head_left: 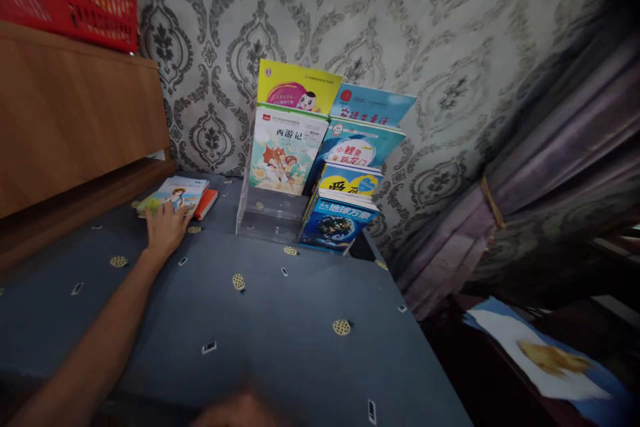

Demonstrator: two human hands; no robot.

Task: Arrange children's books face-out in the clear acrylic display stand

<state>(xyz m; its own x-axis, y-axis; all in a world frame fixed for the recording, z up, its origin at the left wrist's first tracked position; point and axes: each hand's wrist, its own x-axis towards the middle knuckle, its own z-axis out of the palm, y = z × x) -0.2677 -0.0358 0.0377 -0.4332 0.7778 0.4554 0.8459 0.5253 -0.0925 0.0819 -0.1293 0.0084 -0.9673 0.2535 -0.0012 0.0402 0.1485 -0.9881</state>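
My left hand (166,225) reaches out to a small pile of books at the table's far left. Its fingers lie apart over the near edge of the top book (181,192), which has a light cover with a drawn figure. An orange-red book (206,203) sticks out at the pile's right side. My right hand (240,411) is low at the bottom edge, blurred, with its fingers not readable. Beyond the hands, a clear acrylic book stand (273,223) holds several upright books, among them a pale green one (286,153) and a blue one with a globe (336,225).
A dark blue cloth with pineapple prints covers the table (280,320). A wooden panel (80,113) rises on the left, with a red basket (95,0) on top. Patterned wallpaper stands behind; a tied curtain (465,233) hangs at the right.
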